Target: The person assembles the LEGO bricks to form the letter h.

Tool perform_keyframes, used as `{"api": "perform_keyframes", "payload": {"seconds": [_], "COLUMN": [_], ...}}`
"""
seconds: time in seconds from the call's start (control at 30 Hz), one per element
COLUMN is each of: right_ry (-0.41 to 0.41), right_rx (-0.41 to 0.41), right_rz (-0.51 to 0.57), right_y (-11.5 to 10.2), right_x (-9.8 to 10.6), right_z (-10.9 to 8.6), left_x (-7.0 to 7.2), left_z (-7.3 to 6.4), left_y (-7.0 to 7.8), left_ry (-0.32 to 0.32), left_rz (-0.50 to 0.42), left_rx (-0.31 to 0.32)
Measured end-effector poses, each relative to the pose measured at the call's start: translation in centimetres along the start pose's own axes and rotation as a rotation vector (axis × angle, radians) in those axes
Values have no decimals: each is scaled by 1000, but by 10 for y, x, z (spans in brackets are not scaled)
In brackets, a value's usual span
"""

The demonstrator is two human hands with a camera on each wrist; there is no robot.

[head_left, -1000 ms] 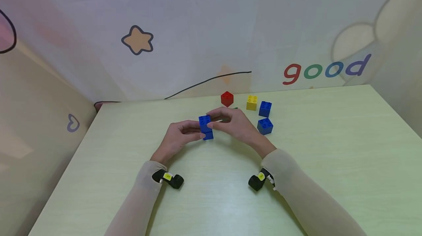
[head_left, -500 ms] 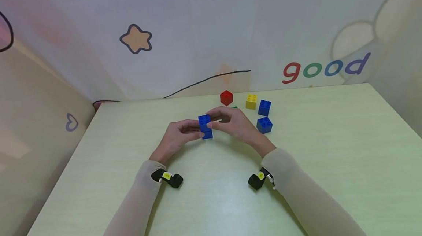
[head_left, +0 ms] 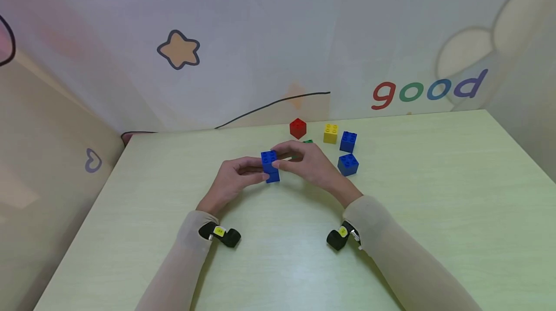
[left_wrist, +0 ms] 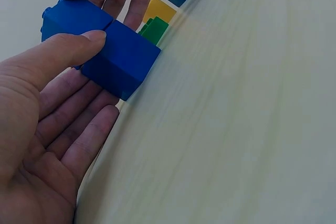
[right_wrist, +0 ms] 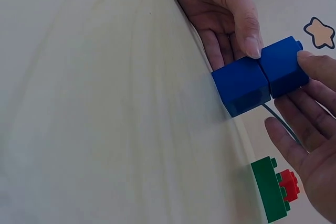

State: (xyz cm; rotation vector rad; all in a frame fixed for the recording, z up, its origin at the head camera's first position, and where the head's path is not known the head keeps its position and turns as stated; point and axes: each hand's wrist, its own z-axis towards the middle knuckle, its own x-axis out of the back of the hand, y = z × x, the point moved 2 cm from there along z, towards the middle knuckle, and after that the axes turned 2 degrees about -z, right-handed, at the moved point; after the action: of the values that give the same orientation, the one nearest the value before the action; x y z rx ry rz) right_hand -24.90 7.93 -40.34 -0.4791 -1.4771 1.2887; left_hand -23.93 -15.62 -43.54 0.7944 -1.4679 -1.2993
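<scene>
Two blue toy bricks are stacked upright, the upper brick [head_left: 269,160] on the lower brick [head_left: 272,176]; a thin dark seam shows between them in both wrist views. My left hand [head_left: 236,176] grips the lower brick [left_wrist: 123,59] from the left, its thumb lying close to the seam. From the right, my right hand [head_left: 309,162] pinches the upper brick [right_wrist: 286,66] between thumb and fingers near its studded top. The left wrist view shows the lower brick's smooth side, with the left fingers spread behind it. Beyond the right hand, a green brick [right_wrist: 270,190] is partly hidden in the head view.
Behind the hands on the pale table [head_left: 278,253] sit a red brick [head_left: 298,128] and a yellow brick [head_left: 330,133]. Two more blue bricks, one farther back [head_left: 348,141] and one nearer [head_left: 348,164], lie right of them. A printed cloth backdrop [head_left: 260,50] rises along the far edge.
</scene>
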Motion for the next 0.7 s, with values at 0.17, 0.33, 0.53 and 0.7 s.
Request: {"api": "perform_keyframes", "payload": {"seconds": [0.17,0.33,0.53,0.7], "right_ry": [3,4,7,6], "right_rx": [2,0,-1,-4], "right_rz": [0,2,-3,3], "right_y": [0,0,-1,0], "right_x": [0,0,0,0], "right_z": [0,-1,-1,-1], "left_x": [-1,-2,-2,-2], "left_z": [1,0,-1,0], "left_y": [1,1,1,2], "left_ry": [-2,3,5,11], "left_rz": [-8,-6,-15,-3], "left_rx": [0,1,5,3]}}
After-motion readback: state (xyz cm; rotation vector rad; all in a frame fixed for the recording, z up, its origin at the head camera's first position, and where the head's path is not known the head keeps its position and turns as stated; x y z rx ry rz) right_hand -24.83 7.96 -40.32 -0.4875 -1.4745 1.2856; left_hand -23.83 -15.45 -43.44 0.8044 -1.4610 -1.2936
